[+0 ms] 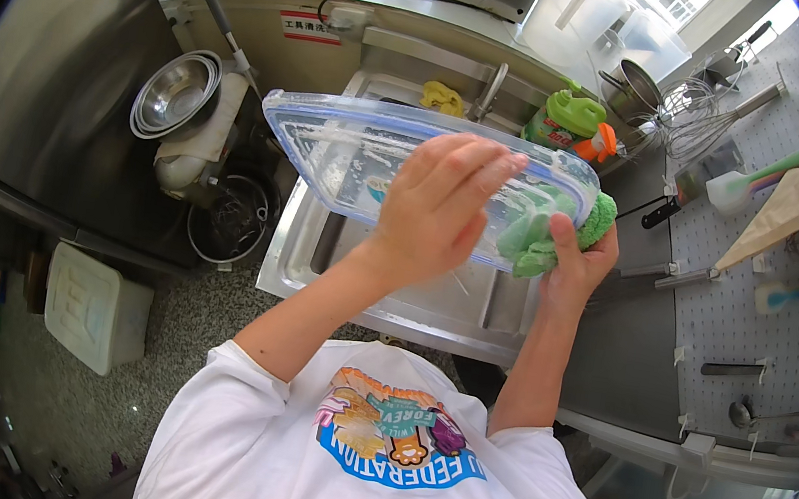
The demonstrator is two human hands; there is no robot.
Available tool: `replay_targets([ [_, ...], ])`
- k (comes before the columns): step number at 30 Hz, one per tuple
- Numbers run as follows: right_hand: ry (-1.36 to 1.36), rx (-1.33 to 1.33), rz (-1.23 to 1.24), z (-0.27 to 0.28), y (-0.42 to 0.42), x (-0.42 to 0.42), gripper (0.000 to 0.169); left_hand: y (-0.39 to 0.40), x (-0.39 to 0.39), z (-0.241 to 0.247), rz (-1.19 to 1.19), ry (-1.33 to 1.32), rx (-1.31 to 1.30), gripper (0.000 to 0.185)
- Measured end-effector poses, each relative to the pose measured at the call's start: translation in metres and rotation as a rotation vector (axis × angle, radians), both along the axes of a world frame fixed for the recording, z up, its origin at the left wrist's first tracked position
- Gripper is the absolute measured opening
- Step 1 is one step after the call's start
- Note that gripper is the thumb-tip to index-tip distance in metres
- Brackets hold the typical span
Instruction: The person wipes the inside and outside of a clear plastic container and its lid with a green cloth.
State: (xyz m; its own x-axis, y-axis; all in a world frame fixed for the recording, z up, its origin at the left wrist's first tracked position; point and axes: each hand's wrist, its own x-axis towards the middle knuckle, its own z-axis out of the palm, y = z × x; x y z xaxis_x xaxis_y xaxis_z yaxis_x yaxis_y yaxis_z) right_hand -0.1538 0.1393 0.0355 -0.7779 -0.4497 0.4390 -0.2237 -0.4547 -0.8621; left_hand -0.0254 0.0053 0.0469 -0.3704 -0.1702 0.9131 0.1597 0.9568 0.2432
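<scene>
A clear plastic container lid (pixel 338 143) with a blue seal is held tilted above the stainless steel sink (pixel 405 318). My right hand (pixel 579 265) grips its right end through a green cloth (pixel 532 248), part of which shows through the clear plastic. Over the middle of the lid is my left hand (pixel 439 205), fingers together and slightly bent; whether it touches the lid I cannot tell. White streaks or droplets mark the lid. Behind it are a yellow cloth (pixel 444 98) and a metal faucet (pixel 495 84).
A green detergent jug (pixel 564 116) and an orange-topped spray bottle (pixel 596 145) stand behind the sink's right side. Stacked steel bowls (pixel 176 95) sit at the left, above a dark pot (pixel 229 219). Whisks (pixel 718 129) and spatulas hang on the pegboard (pixel 730 323) at right.
</scene>
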Motion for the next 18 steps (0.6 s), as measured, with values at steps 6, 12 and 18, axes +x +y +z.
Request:
replay_targets([
  [6,0.015,0.061,-0.037,0.001,0.004,-0.006,0.042,-0.028,0.012,-0.010,0.117,-0.012,0.155,0.039],
  [12,0.066,0.156,-0.009,0.009,0.003,-0.020,0.040,-0.036,-0.008,0.033,-0.059,-0.048,0.098,0.020],
  [18,0.031,0.126,0.034,0.016,0.001,-0.023,0.038,-0.032,-0.022,0.063,-0.410,-0.327,0.536,0.016],
])
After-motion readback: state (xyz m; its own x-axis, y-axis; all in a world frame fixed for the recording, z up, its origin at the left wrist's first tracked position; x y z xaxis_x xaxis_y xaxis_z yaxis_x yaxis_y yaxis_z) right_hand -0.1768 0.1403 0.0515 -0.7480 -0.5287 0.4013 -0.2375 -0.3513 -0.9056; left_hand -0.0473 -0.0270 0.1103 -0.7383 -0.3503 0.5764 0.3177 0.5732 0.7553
